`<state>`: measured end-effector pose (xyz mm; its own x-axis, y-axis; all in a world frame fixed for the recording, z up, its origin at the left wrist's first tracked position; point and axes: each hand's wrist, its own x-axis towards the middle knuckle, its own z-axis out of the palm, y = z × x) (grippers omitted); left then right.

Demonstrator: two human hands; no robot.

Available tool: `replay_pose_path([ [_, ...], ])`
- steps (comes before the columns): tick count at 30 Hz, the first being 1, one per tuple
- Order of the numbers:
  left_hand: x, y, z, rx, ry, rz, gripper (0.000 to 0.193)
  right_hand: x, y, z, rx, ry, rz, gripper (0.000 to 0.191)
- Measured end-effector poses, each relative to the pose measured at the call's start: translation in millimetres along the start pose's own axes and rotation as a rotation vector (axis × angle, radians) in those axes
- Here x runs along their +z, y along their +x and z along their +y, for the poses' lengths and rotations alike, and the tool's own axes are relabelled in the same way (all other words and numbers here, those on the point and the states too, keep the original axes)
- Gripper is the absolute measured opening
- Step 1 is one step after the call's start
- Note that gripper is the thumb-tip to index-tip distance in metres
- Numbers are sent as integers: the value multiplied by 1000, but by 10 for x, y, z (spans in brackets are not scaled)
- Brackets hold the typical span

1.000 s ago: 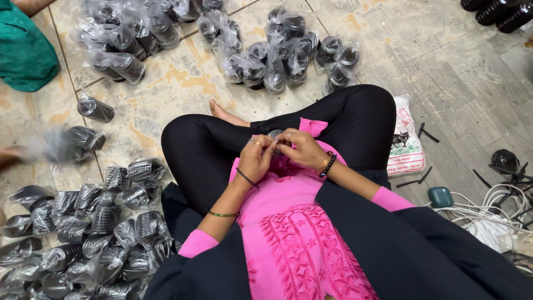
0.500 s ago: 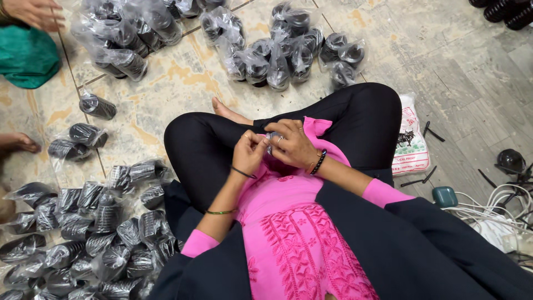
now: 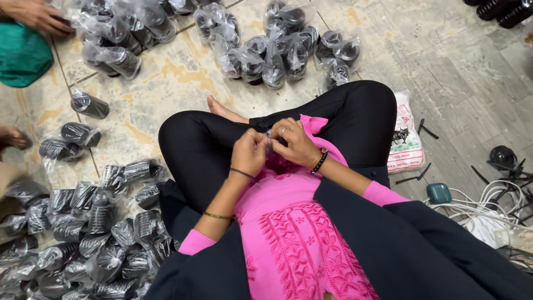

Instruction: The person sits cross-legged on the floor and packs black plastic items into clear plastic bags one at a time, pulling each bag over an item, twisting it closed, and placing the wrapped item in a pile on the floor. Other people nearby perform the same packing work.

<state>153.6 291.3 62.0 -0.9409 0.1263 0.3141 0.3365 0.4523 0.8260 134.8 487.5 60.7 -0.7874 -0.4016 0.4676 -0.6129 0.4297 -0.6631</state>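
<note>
I sit cross-legged on a tiled floor in black trousers and a pink top. My left hand (image 3: pixel 248 153) and my right hand (image 3: pixel 294 141) meet over my lap, fingers pinched together on a small clear plastic bag (image 3: pixel 270 137) that is mostly hidden between them. What is inside it cannot be made out. A heap of black ribbed parts in clear bags (image 3: pixel 83 222) lies on the floor at my left.
More bagged black parts (image 3: pixel 277 50) lie ahead of my knees and at the upper left (image 3: pixel 116 33). Another person's hand (image 3: pixel 33 14) and foot (image 3: pixel 14 138) show at the left edge. A white printed sack (image 3: pixel 405 139), a teal object (image 3: pixel 438 193) and white cables (image 3: pixel 488 205) lie at the right.
The view has shifted slightly; my hands stay together over my lap working the small bag. The other person's hand at the upper left has moved a little.
</note>
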Motion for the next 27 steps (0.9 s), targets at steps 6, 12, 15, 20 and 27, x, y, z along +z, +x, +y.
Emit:
replay_pose_path([
  [6,94,-72,-688,-632,-1025,-66,16,-34,66,-163,10,25,14,12],
  [12,246,-64,-544,-484,-833,84,19,-61,139,-267,-159,-203,56,16],
  [15,109,-21,-205,-342,-621,98,19,-104,237,-284,-191,-317,60,11],
  [20,-307,-61,135,203,230,224,14,-36,279,-296,-141,-220,114,13],
  [27,-2459,-875,218,-284,471,82,24,-440,538,763,255,216,-102,23],
])
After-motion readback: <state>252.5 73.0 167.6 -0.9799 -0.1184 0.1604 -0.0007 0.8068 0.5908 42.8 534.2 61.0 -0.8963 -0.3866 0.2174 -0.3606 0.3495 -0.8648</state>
